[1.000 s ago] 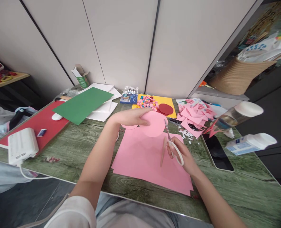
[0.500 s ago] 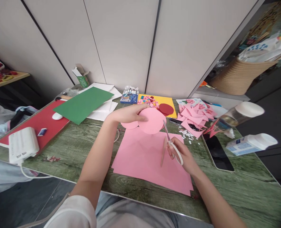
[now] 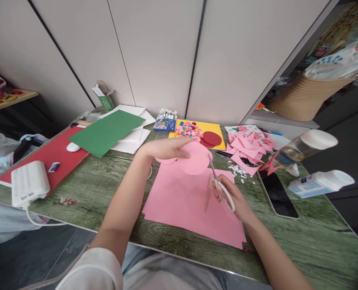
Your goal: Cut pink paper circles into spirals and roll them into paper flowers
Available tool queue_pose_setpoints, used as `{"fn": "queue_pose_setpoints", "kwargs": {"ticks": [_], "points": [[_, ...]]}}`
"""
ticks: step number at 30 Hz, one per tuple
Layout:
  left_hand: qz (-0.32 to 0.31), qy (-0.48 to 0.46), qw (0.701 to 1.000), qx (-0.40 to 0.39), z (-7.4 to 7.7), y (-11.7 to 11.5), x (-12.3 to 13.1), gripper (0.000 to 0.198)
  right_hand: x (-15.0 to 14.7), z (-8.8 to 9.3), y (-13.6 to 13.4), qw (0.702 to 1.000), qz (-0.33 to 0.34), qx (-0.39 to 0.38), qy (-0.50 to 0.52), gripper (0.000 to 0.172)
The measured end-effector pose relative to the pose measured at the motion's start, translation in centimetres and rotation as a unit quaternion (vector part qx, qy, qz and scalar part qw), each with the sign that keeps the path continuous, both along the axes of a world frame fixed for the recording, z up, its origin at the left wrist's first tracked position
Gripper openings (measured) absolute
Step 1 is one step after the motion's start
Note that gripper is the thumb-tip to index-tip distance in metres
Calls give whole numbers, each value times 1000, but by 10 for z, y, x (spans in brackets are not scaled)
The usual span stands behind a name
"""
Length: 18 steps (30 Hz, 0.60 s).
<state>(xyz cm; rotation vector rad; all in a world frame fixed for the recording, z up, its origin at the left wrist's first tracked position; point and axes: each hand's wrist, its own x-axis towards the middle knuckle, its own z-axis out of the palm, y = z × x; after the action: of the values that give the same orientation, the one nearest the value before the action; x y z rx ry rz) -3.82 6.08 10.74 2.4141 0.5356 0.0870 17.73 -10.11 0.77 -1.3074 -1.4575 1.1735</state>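
My left hand (image 3: 174, 148) pinches a round pink paper disc (image 3: 194, 161) at its upper left edge. In my right hand (image 3: 231, 194) is a pair of scissors (image 3: 226, 196) with pale handles, its blades at the disc's right edge. Under both hands lies a stack of pink paper sheets (image 3: 179, 205). Another pink disc (image 3: 166, 160) shows partly behind my left hand. Farther back, red paper circles (image 3: 212, 139) and a heap of small pompoms (image 3: 187, 130) rest on a yellow sheet (image 3: 218, 129).
Pink offcuts (image 3: 247, 145) and white paper scraps (image 3: 240, 170) lie to the right, near a phone (image 3: 278, 195) and a white bottle (image 3: 321, 183). Leftward are a green sheet (image 3: 106, 133), a red sheet (image 3: 62, 177) and a white power bank (image 3: 30, 183). A marker box (image 3: 165, 124) stands behind.
My left hand and the pink disc have shifted slightly down, uncovering more of the pompoms. The scissors stay at the disc's right edge.
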Motion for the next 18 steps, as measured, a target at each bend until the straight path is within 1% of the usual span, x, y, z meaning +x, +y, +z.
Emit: {"fn": "queue_pose_setpoints", "kwargs": {"ticks": [5, 10, 18], "points": [[7, 11, 1000, 6, 0, 0, -3, 19, 1, -1, -1, 1000, 7, -1, -7, 23], [-2, 13, 1000, 9, 1, 2, -6, 27, 2, -3, -2, 1000, 17, -9, -24, 23], [3, -2, 1000, -7, -2, 4, -3, 25, 4, 1, -1, 999, 8, -4, -32, 24]]}}
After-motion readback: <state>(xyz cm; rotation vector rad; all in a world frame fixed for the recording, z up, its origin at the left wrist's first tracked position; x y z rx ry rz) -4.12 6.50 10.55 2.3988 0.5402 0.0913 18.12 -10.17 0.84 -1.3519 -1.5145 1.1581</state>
